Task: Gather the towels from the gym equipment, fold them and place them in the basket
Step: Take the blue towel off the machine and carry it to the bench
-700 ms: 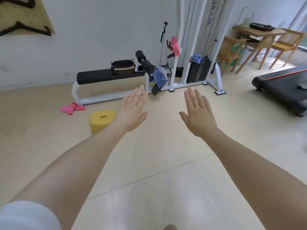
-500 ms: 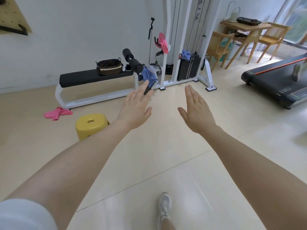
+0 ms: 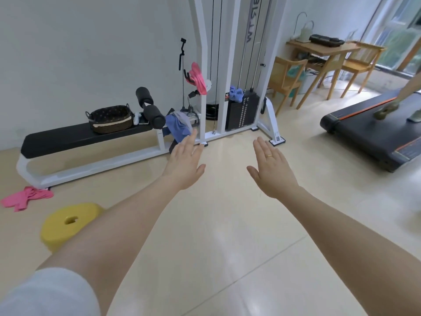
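Both hands are held out flat over the floor, nothing grasped: left hand (image 3: 185,166) with fingers (image 3: 190,142) straight and released, right hand (image 3: 272,171) likewise released, a ring seen on one finger.

Towels are still spread on the equipment at the far side. A blue towel (image 3: 176,128) with a grey piece is draped at the right end of the bench (image 3: 75,136), just beyond the left fingertips in this view; whether it is touched cannot be told. A pink towel (image 3: 197,78) hangs on the white cable machine (image 3: 224,65). A second blue towel (image 3: 236,93) sits on top of the weight stack (image 3: 242,112). Another pink towel (image 3: 26,197) lies on the floor at the near left, beside a yellow stool (image 3: 68,224). The basket (image 3: 110,119) rests on the bench, left of the foam rollers; no towel is seen in it.

Step judged: approach and first pickup. The draped blue towel is best taken first, being nearest: pinched at a top edge and lifted clear of the roller so it is not snagged. The bench pad beside the basket could be used for folding.

Hard to make out: the lower part of the blue towel is hidden behind the left hand. The basket's inside is only partly seen. A foot on the treadmill (image 3: 373,135) at the far right is blurred.
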`<state>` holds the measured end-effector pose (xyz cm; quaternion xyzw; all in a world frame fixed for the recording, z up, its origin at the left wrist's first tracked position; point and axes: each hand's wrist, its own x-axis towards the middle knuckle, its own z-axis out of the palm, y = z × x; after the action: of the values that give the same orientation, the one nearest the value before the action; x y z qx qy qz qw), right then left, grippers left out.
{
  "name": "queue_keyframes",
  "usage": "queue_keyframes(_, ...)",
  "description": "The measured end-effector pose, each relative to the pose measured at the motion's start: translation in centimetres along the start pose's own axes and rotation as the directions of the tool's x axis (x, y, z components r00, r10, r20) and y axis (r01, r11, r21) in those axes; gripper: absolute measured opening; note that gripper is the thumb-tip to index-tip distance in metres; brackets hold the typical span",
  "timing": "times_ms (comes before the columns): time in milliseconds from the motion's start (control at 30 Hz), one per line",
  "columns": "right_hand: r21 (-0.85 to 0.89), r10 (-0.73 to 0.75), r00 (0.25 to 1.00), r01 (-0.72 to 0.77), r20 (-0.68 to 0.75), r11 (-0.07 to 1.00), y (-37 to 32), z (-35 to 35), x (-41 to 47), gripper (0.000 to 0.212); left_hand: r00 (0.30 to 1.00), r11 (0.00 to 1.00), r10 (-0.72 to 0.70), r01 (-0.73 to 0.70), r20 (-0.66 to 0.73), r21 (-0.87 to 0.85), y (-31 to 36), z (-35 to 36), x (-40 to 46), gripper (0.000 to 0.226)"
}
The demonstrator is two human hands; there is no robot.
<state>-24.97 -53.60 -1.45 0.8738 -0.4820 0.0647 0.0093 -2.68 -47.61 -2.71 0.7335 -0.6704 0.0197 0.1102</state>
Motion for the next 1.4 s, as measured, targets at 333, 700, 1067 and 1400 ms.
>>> queue_keyframes(333, -0.017, 0.004, 0.985, -0.001, 0.17, 1.0, 10.8, 5.6, 20.1, 0.064, 0.992, 0.991, 0.123, -0.121, 0.022, -0.062, -0.8, 7.5, 24.3, 0.043)
queue_keyframes(700, 0.012, 0.113, 0.962, -0.12, 0.248, 0.993, 25.3, 8.4, 51.8, 0.062, 0.981, 0.984, 0.122, -0.1, 0.149, -0.144, -2.8, 13.4, 59.6, 0.046)
queue_keyframes(1067, -0.04, 0.078, 0.937, -0.069, 0.34, 0.997, 41.0, 13.5, 76.8, 0.065, 0.966, 0.99, 0.137, -0.127, 0.219, -0.062, -2.5, 21.2, 87.2, 0.04)
queue_keyframes(1400, 0.028, -0.086, 0.862, 0.083, 0.499, 0.996, 54.1, 19.1, 105.1, 0.059, 0.919, 0.986, -0.113, 0.15, 0.378, -0.07, -3.1, 29.9, 111.5, 0.042)
